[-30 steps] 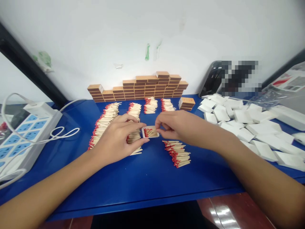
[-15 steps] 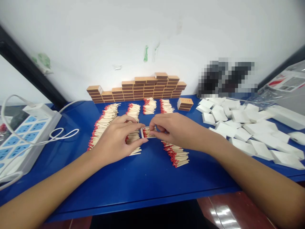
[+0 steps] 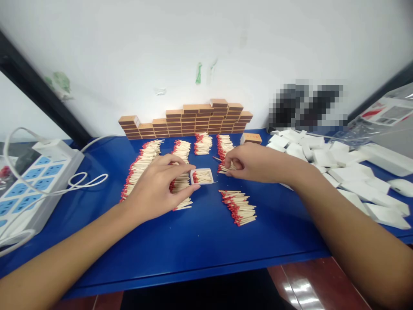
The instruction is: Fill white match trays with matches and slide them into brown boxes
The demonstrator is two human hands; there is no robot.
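Change over the last half second: right hand (image 3: pixel 254 162) is off the small white tray (image 3: pixel 202 176) and over at the back-right match row (image 3: pixel 225 142), at that row's end facing the desk's near edge. Its thumb and index are bent in close together over the sticks; can't tell from here if a match is pinched between them.

Left hand (image 3: pixel 159 181) hasn't moved: thumb and index spread just wide enough to bracket the tray's left end, one on the far side, one on the near side. Looks like a light hold, enough to keep it steady. Other fingers hang over the second match row (image 3: pixel 181 148).

Tray sits mid-desk (image 3: pixel 200 247), between the rows, open side up. With the right hand out of the way you can see in: matches inside, most red heads toward the left end, some sticks askew. My read: loading is partway, right hand is back at the supply.

Move also hides the front of the loose matchbox stack (image 3: pixel 251 138). Untouched: near-side match pile (image 3: pixel 238 206), matchbox wall (image 3: pixel 190 122) along the far edge, white pieces (image 3: pixel 325 159) heaped toward the right edge.
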